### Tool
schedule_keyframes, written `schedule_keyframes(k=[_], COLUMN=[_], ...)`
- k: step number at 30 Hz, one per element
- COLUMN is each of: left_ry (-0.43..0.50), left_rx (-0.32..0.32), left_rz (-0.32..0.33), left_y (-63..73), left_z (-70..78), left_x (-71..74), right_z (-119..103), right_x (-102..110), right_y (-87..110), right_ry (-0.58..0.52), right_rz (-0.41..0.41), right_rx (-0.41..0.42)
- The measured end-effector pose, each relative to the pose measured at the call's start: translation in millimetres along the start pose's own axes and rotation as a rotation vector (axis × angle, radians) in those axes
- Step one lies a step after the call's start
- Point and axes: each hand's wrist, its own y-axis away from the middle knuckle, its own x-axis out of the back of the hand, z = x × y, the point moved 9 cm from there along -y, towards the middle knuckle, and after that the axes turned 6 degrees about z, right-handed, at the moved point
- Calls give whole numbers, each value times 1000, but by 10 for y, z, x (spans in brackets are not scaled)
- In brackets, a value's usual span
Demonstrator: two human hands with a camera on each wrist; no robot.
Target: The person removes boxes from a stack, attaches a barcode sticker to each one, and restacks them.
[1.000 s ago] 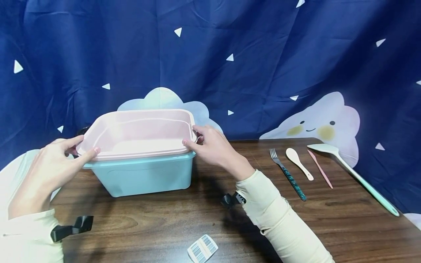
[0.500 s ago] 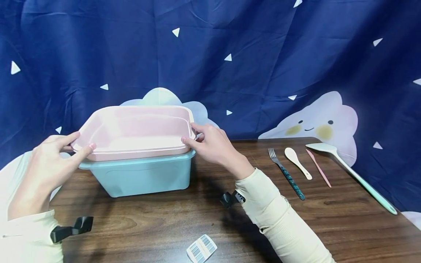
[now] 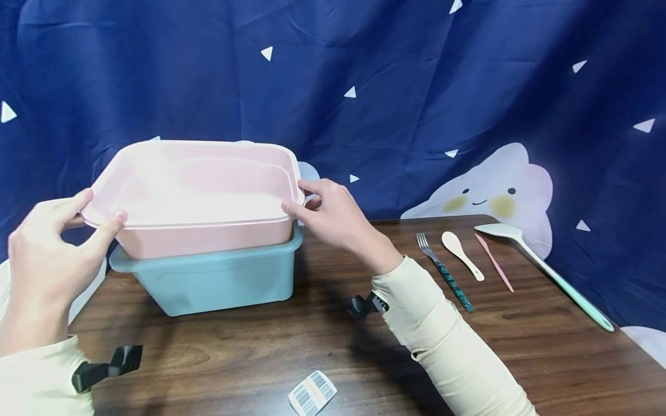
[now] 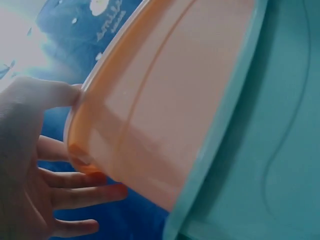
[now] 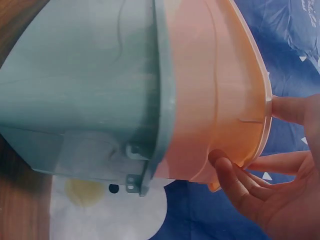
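A pink plastic storage bin (image 3: 208, 234) sits partly inside a blue-green bin (image 3: 224, 280), its upper part raised above the lower rim. My left hand (image 3: 57, 248) grips the pink bin's left end, thumb on the rim and fingers under it. At the other end my right hand (image 3: 335, 216) pinches the rim. Both wrist views show a tall band of the pink wall (image 4: 165, 95) standing out of the blue-green bin (image 5: 90, 90). The lower part of the pink bin is hidden inside the other. Its visible inside holds nothing.
On the right of the wooden table (image 3: 218, 358) lie a fork (image 3: 444, 271), a white spoon (image 3: 462, 255), a thin pink utensil (image 3: 493, 262) and a long green-handled spatula (image 3: 546, 268). A barcode label (image 3: 312, 394) lies near the front. A blue curtain (image 3: 312, 86) hangs behind.
Both hands have lifted the pink bin up and slightly left, so more of its wall shows above the blue-green bin. The view has shifted a little to the right.
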Motion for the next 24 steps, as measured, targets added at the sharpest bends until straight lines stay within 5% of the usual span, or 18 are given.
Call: schedule_keyframes(k=[6,15,20,24], left_ry=[135,250,288,347], left_rx=[-47,-93,-36,52], left_rz=[161,287,301,238], left_y=[1,88,164,254], left_z=[178,690,877,1002], left_x=[160,235,97,-107], right_z=[-102,-88,-4,125], right_x=[170,567,880,1129], right_y=[-2,71,179,321], right_ry=[-60,-119,-139,-154], right_rz=[51,156,233,299], right_rx=[27,85,75,31])
